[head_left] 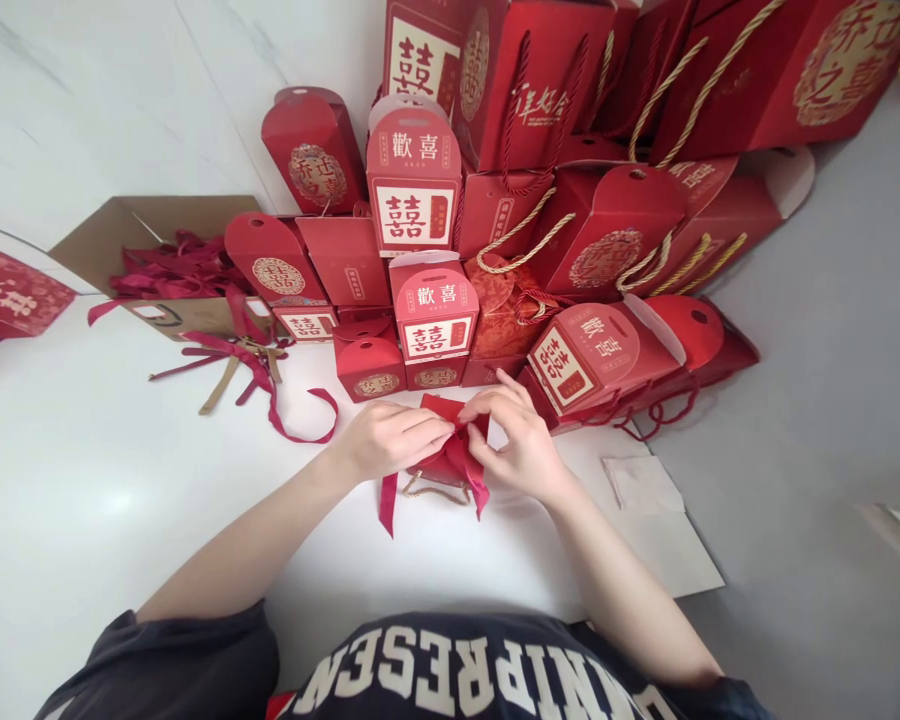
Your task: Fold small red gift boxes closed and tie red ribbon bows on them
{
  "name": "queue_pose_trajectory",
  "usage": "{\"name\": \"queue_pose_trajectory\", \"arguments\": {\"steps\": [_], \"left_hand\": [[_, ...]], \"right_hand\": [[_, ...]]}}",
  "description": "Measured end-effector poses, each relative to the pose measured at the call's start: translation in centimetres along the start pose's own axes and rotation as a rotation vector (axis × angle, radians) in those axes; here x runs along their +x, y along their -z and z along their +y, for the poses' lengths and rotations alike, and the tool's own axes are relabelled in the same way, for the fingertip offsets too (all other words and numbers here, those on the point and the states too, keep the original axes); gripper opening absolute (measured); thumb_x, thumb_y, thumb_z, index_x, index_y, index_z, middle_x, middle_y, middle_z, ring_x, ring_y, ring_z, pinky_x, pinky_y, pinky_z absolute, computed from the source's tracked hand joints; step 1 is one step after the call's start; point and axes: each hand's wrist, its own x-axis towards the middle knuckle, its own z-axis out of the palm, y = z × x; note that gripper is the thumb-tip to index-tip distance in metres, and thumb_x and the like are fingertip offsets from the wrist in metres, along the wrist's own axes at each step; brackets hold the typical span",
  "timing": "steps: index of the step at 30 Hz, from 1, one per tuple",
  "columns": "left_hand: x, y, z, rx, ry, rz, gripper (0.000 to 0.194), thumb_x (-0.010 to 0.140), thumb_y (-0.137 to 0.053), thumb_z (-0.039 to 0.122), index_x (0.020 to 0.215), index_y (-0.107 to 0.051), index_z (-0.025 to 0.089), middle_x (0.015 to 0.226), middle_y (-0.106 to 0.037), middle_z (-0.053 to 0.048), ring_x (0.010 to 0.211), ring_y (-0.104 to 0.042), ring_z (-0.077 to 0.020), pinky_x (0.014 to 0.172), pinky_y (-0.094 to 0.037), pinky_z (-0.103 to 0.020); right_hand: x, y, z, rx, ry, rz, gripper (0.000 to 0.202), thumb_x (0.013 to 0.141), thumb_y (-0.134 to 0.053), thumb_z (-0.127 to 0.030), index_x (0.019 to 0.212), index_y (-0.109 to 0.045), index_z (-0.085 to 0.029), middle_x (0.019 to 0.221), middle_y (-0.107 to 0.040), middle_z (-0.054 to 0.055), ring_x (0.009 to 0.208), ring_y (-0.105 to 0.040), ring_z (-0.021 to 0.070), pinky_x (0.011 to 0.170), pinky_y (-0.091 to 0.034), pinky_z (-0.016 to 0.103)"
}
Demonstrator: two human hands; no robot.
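A small red gift box (436, 468) rests on the white table in front of me, partly covered by my hands. A dark red ribbon (462, 463) crosses its top, with one tail hanging at the left and another at the right. My left hand (396, 440) is closed, its fingertips pinching the ribbon at the middle of the box. From the right, my right hand (521, 440) pinches the ribbon at the same spot between thumb and forefinger. A gold cord handle (444, 493) lies at the box's near side.
Stacked red gift boxes (436, 305) and bags line the back and right. A cardboard box (195, 318) full of red ribbons stands at the left, with loose ribbons (251, 365) before it. A whitish folded sheet (643, 485) lies at the right near the table edge.
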Motion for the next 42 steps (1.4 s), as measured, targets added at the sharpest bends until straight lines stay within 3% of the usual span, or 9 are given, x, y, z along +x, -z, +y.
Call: {"name": "queue_pose_trajectory", "arguments": {"steps": [6, 11, 16, 22, 26, 30, 33, 37, 42], "left_hand": [[-0.1, 0.1, 0.0, -0.019, 0.01, 0.014, 0.008, 0.086, -0.064, 0.017, 0.093, -0.065, 0.017, 0.081, -0.074, 0.003, 0.066, -0.069, -0.0089, 0.067, -0.055, -0.02], [-0.2, 0.1, 0.0, -0.024, 0.015, 0.009, 0.008, 0.085, -0.065, 0.016, 0.093, -0.065, 0.017, 0.082, -0.074, 0.003, 0.066, -0.069, -0.0084, 0.066, -0.056, -0.019], [-0.2, 0.1, 0.0, 0.002, 0.016, -0.002, 0.007, 0.087, -0.063, 0.018, 0.093, -0.065, 0.019, 0.083, -0.075, 0.004, 0.066, -0.07, -0.0084, 0.068, -0.057, -0.02], [0.0, 0.2, 0.1, -0.009, 0.007, -0.004, 0.008, 0.086, -0.065, 0.017, 0.093, -0.064, 0.018, 0.082, -0.075, 0.005, 0.068, -0.07, -0.0083, 0.068, -0.057, -0.02], [0.0, 0.2, 0.0, -0.024, 0.004, 0.007, 0.009, 0.085, -0.066, 0.016, 0.094, -0.064, 0.017, 0.082, -0.074, 0.004, 0.066, -0.069, -0.0081, 0.065, -0.056, -0.02], [0.0, 0.2, 0.0, -0.03, 0.007, 0.012, 0.008, 0.084, -0.066, 0.015, 0.092, -0.065, 0.017, 0.08, -0.074, 0.004, 0.065, -0.069, -0.008, 0.064, -0.056, -0.019], [-0.1, 0.1, -0.1, -0.036, 0.009, 0.007, 0.008, 0.084, -0.067, 0.016, 0.092, -0.065, 0.018, 0.081, -0.074, 0.004, 0.066, -0.069, -0.0082, 0.066, -0.056, -0.019], [-0.1, 0.1, -0.1, -0.049, -0.003, 0.022, 0.011, 0.083, -0.068, 0.016, 0.094, -0.066, 0.017, 0.082, -0.075, 0.002, 0.07, -0.071, -0.0096, 0.069, -0.057, -0.02], [0.0, 0.3, 0.0, -0.042, -0.004, 0.015, 0.01, 0.085, -0.065, 0.017, 0.095, -0.066, 0.018, 0.083, -0.076, 0.003, 0.07, -0.071, -0.0092, 0.067, -0.058, -0.02]], "right_hand": [[0.2, 0.1, -0.1, -0.022, -0.015, -0.121, 0.027, 0.078, -0.055, -0.01, 0.101, -0.054, -0.024, 0.096, -0.067, 0.002, 0.095, -0.062, 0.0213, 0.116, -0.024, 0.055], [0.1, 0.4, 0.2, -0.085, -0.039, 0.034, 0.029, 0.077, -0.05, -0.005, 0.099, -0.054, -0.024, 0.089, -0.064, 0.002, 0.091, -0.062, 0.0208, 0.114, -0.031, 0.052], [0.1, -0.1, 0.0, -0.011, -0.028, -0.114, 0.037, 0.079, -0.056, -0.01, 0.113, -0.052, -0.024, 0.104, -0.067, 0.003, 0.103, -0.062, 0.0225, 0.116, -0.026, 0.056], [-0.1, -0.7, 0.6, -0.073, -0.005, 0.14, 0.024, 0.082, -0.051, -0.005, 0.097, -0.056, -0.023, 0.085, -0.063, 0.001, 0.086, -0.062, 0.0179, 0.11, -0.042, 0.049], [-0.7, 0.3, 0.4, -0.22, 0.002, 0.364, 0.025, 0.081, -0.054, -0.003, 0.095, -0.057, -0.023, 0.076, -0.058, 0.0, 0.072, -0.06, 0.0152, 0.083, -0.057, 0.032], [-1.5, 2.4, -0.6, -0.536, 0.016, 0.46, 0.026, 0.079, -0.056, -0.001, 0.093, -0.058, -0.022, 0.073, -0.06, 0.0, 0.064, -0.058, 0.0144, 0.062, -0.051, 0.025], [-2.3, 4.7, -2.1, -0.624, -0.069, 0.297, 0.024, 0.081, -0.054, -0.004, 0.097, -0.059, -0.021, 0.073, -0.06, 0.001, 0.064, -0.06, 0.0159, 0.062, -0.05, 0.027], [-3.2, 7.3, -4.3, -0.462, -0.224, -0.362, 0.033, 0.084, -0.061, -0.019, 0.117, -0.057, -0.022, 0.102, -0.067, 0.008, 0.082, -0.067, 0.0237, 0.069, -0.053, 0.035], [-1.3, 6.3, -3.5, -0.082, -0.333, -0.364, 0.02, 0.098, -0.047, -0.033, 0.11, -0.058, -0.022, 0.103, -0.067, 0.008, 0.091, -0.066, 0.0217, 0.077, -0.051, 0.034]]}}
